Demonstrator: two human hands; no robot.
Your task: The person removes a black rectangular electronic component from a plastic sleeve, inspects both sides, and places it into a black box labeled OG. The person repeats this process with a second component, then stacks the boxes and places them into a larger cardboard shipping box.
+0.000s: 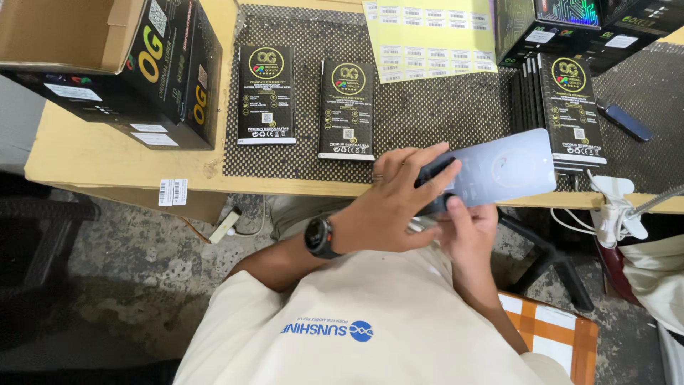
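Item: phone [499,171], slim grey slab, held over the near table edge [107,160]. Left hand [392,207] is closed over its left end; right hand [467,235] pinches its lower edge. Likely light, stiff, slippery, breakable; best held by the edges. Far left: two flat black packets [266,95] on mesh mat [427,107]. Far centre: yellow sticker sheet [427,39]. Right: stack of black packets [563,107].

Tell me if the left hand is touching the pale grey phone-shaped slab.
Touching. The head view shows the left hand with its fingers lying over the near end of the slab, no gap visible.
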